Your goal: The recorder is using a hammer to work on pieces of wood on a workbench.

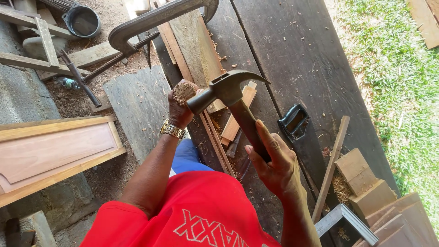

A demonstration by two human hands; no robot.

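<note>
Hands: right (274, 164) grips claw hammer (228, 98), left (179, 110) clasps chisel handle (184, 90).

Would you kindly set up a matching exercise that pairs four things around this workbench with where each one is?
Things:
1. claw hammer
2. handsaw
3. large metal clamp
4. black bucket

Places:
A. lying flat on the dark bench boards, right of the hammer handle
B. on the dirt ground at top left
C. held by its handle in the right hand, head against the wooden handle gripped by the left hand
D. at the top, over the bench edge

Pairs: 1-C, 2-A, 3-D, 4-B
</note>
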